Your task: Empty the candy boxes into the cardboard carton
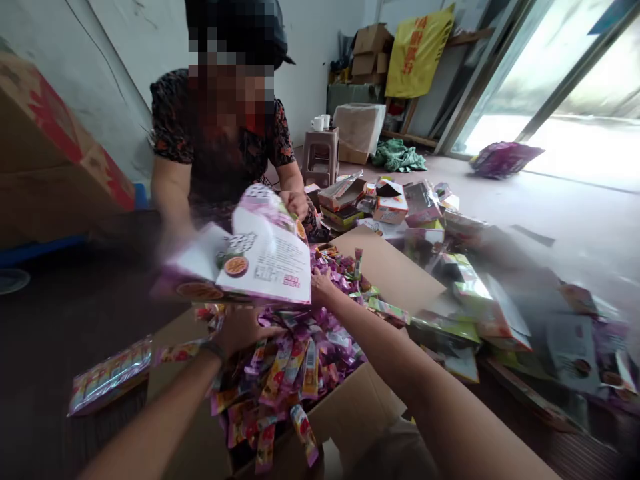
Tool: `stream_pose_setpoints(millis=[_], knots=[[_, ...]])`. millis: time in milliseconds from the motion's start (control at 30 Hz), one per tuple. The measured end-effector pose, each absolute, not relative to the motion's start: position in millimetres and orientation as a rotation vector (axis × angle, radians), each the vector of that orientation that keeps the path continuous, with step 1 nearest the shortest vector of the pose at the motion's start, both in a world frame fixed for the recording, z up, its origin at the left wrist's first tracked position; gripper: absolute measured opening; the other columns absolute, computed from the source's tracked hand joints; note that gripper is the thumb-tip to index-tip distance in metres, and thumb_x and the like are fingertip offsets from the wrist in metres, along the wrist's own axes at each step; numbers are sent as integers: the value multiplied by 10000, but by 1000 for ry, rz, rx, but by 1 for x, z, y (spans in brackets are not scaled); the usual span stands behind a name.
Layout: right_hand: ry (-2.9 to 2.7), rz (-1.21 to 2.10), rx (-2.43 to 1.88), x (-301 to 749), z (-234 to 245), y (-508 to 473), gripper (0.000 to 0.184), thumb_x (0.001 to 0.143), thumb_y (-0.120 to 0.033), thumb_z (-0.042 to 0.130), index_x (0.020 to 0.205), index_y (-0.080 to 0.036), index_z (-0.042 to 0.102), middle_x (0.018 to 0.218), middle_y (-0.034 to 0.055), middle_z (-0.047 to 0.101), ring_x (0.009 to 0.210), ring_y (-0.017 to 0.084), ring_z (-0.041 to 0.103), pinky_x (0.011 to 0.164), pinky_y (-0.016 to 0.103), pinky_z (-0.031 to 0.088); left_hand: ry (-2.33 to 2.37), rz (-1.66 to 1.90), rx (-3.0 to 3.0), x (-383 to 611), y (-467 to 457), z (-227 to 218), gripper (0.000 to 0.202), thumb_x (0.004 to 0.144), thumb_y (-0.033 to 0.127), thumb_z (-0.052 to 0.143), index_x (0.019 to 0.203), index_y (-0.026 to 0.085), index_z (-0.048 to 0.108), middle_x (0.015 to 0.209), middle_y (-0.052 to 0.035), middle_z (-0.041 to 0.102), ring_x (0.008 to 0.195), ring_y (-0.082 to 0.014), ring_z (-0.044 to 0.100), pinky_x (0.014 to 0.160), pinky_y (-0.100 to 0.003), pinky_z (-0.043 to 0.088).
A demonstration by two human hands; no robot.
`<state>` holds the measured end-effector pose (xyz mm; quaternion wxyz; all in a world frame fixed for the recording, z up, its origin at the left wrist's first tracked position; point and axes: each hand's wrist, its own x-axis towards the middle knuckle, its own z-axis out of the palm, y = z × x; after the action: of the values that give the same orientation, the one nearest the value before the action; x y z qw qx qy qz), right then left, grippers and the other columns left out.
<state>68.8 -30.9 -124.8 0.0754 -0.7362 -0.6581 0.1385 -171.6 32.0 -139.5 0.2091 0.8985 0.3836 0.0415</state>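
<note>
A large open cardboard carton (353, 413) in front of me is heaped with small wrapped snack sticks (295, 363), purple, yellow and red. My left hand (245, 330) rests on the left of the heap, thumb stretched out sideways; its fingertips are partly hidden under a box. At the far right of the heap my right hand (321, 288) touches the snack sticks, fingers apart, partly covered by the same box. That white and purple printed box (270, 257), with passion fruit pictures, is tilted over the carton. A person opposite (225, 147) holds it.
Opened snack boxes (393, 200) lie piled at the right, several blurred. A clear-wrapped pack (111, 375) is left of the carton. Behind stand a stool (320, 157) with white cups and a yellow bag (419, 53). A large cardboard box (45, 160) leans at the left.
</note>
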Motion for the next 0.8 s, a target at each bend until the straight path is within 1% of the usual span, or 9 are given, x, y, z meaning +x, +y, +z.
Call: stream_pose_setpoints(millis=[67, 100, 167, 200, 333, 433, 500, 667, 800], knots=[[-2020, 410, -2211, 75, -130, -53, 591, 786, -625, 684, 1235, -242, 704, 1329, 151, 570, 1239, 438, 460, 1076, 777, 255, 1088, -19, 2615, -160, 17, -152, 793, 728, 717, 670, 1327, 196, 675, 1279, -206, 662, 1253, -470, 511, 1082, -646, 330], [-2025, 394, -2215, 79, -132, -62, 607, 776, -631, 686, 1238, -236, 696, 1335, 153, 559, 1239, 430, 455, 1066, 775, 269, 1094, -61, 2668, -159, 10, -157, 834, 752, 715, 651, 1435, 242, 586, 1411, -195, 583, 1341, -478, 430, 1096, -679, 294], [-2009, 350, -2225, 91, -135, -79, 624, 758, -610, 696, 1258, -238, 673, 1354, 147, 540, 1245, 407, 447, 1056, 730, 325, 1133, -65, 2693, -165, -3, -167, 843, 792, 696, 629, 1532, 337, 445, 1550, -153, 451, 1450, -459, 287, 1122, -693, 252], [-1991, 332, -2236, 97, -137, -86, 621, 753, -592, 700, 1264, -240, 664, 1366, 142, 531, 1245, 395, 446, 1047, 692, 360, 1154, -68, 2698, -171, -9, -170, 828, 815, 676, 616, 1548, 353, 408, 1571, -147, 421, 1472, -445, 253, 1133, -681, 249], [-1901, 292, -2282, 128, -152, -124, 566, 753, -533, 688, 1232, -233, 667, 1398, 113, 508, 1237, 343, 443, 1025, 518, 423, 1263, -168, 2723, -194, -33, -182, 726, 858, 575, 609, 1504, 264, 501, 1544, -194, 432, 1449, -434, 295, 1134, -652, 269], [-1835, 296, -2331, 149, -168, -156, 577, 726, -496, 706, 1234, -228, 657, 1397, 113, 496, 1242, 338, 421, 990, 455, 432, 1337, -214, 2779, -196, -46, -193, 698, 847, 584, 620, 1441, 219, 580, 1509, -226, 463, 1400, -457, 347, 1095, -673, 280], [-1815, 279, -2372, 153, -177, -169, 626, 712, -506, 716, 1262, -217, 638, 1410, 131, 474, 1259, 355, 395, 996, 467, 414, 1384, -182, 2819, -190, -50, -201, 738, 835, 628, 618, 1450, 223, 567, 1497, -231, 474, 1383, -460, 358, 1074, -671, 288], [-1767, 184, -2430, 139, -192, -162, 720, 744, -616, 673, 1314, -182, 608, 1501, 165, 379, 1327, 412, 304, 1109, 568, 277, 1433, -143, 2823, -169, -41, -212, 808, 810, 655, 635, 1478, 213, 526, 1563, -222, 403, 1423, -450, 308, 1100, -654, 255], [-1806, 270, -2444, 136, -193, -162, 706, 808, -584, 616, 1375, -167, 576, 1581, 161, 314, 1387, 475, 247, 1152, 683, 165, 1397, -194, 2755, -161, -38, -203, 802, 847, 640, 596, 1516, 215, 478, 1598, -214, 360, 1458, -447, 275, 1130, -663, 232]])
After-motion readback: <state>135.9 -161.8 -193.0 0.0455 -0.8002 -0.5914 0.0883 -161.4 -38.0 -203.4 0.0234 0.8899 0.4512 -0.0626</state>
